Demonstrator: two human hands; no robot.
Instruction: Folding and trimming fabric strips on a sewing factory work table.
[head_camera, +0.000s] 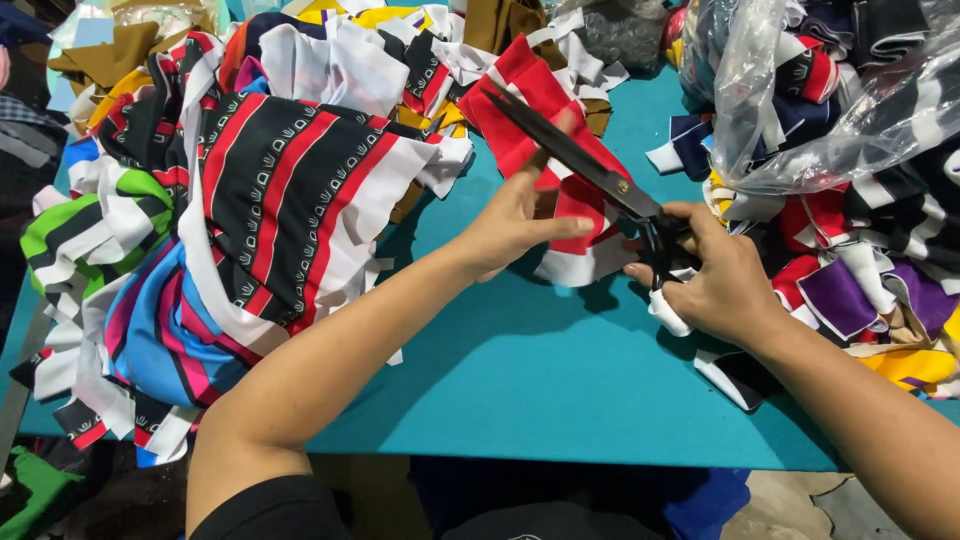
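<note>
Right hand (715, 285) grips the handles of black scissors (580, 160), fingers through the loops, closed around them. Blades point up and away from that hand, parted, over a red-and-white fabric piece (560, 205). Left hand (510, 225) holds that fabric piece, thumb out along its lower part, fingers hidden behind the cloth; the piece sits between the 2 hands, lifted a bit off the teal table (520, 370). White edge of the piece hangs just below the left thumb.

Left of the left forearm: a big heap of striped fabric (270, 190), black, red and white on top, blue and pink below, green and white further out. Right of the right hand: a pile of small scraps (860, 290), purple, yellow, red, white, touching the wrist area. Above the right hand: a clear plastic bag (800, 90) stuffed with more scraps. Beyond the scissors tip: more mixed scraps (420, 50), white, yellow, brown.
</note>
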